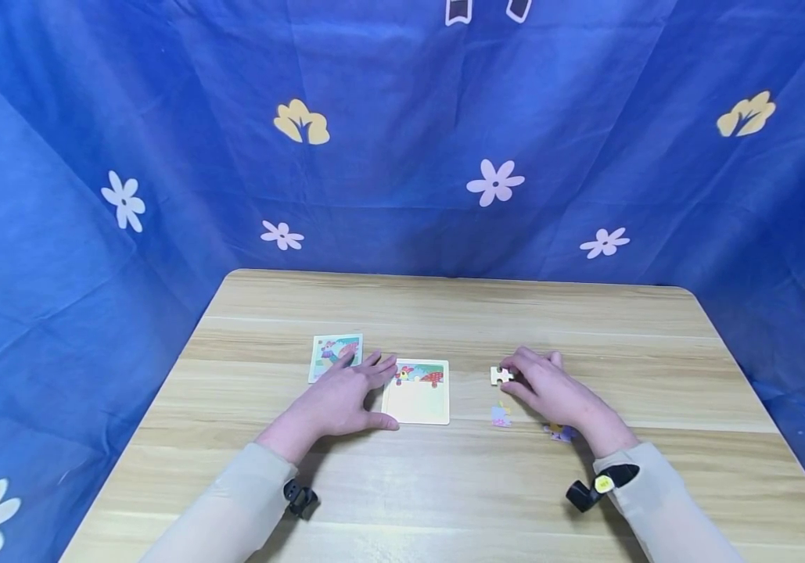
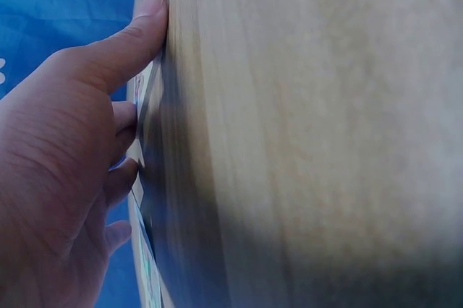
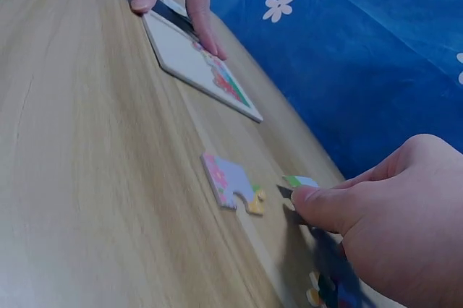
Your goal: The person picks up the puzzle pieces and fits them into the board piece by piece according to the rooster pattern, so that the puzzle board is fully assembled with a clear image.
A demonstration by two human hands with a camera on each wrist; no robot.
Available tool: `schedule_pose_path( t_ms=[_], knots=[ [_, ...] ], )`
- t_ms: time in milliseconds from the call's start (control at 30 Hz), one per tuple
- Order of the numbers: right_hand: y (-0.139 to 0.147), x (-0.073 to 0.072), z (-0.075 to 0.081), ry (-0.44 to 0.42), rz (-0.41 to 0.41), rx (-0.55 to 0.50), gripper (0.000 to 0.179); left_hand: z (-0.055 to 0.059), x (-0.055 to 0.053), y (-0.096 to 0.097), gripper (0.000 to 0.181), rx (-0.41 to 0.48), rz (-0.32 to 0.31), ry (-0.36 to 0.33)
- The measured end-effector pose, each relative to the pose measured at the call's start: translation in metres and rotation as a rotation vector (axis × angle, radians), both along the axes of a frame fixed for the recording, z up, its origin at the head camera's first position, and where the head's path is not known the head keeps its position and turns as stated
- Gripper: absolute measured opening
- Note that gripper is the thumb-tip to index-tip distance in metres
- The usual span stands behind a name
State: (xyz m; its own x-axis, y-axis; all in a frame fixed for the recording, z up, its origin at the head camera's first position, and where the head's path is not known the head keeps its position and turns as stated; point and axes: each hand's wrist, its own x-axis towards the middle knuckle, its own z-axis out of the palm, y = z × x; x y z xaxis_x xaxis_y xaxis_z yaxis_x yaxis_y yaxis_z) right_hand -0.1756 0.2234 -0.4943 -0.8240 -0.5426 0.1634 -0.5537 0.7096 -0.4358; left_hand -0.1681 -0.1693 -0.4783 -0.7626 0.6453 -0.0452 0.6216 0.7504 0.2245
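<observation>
The piece [image 1: 497, 376] is at the fingertips of the right hand [image 1: 550, 391], which pinches it between its thumb and curled fingers. It is small and flat, with a cut, knobbed outline, and its top is printed; beside the thumb some green shows.

The left hand [image 1: 349, 395] is spread, its fingers nearly straight and apart, and it grips nothing. Its thumb touches the near left corner of the tray [image 1: 416, 408], and its fingers lie over the far left corner. The tray is a thin, pale square with a low rim. It is in between the two hands; its far part carries a bright picture with red and green, its near part is plain cream.

On the near side of the right hand's fingertips lies the lilac piece [image 1: 501, 417], notched, with pink and yellow print. Close under the right wrist is the purple piece [image 1: 558, 432], partly dark in shadow.

Just beyond the left fingers lies the card [image 1: 328, 353], square and printed, partly covered by them. The table [image 1: 444, 493] has a smooth, wood-grained top. Beyond both hands hangs the blue curtain [image 1: 388, 203], creased cloth with flowers.
</observation>
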Motion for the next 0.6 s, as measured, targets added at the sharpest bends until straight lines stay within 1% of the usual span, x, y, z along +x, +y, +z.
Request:
schedule_pose_path(
  t_ms=[400, 600],
  knots=[
    [-0.020, 0.004, 0.021, -0.010, 0.026, -0.040, 0.032, 0.001, 0.000, -0.001, 0.103, -0.012, -0.002, -0.001],
    [-0.027, 0.005, 0.024, -0.013, 0.046, -0.074, 0.032, 0.001, 0.000, -0.001, 0.103, -0.024, -0.001, -0.013]
  ],
)
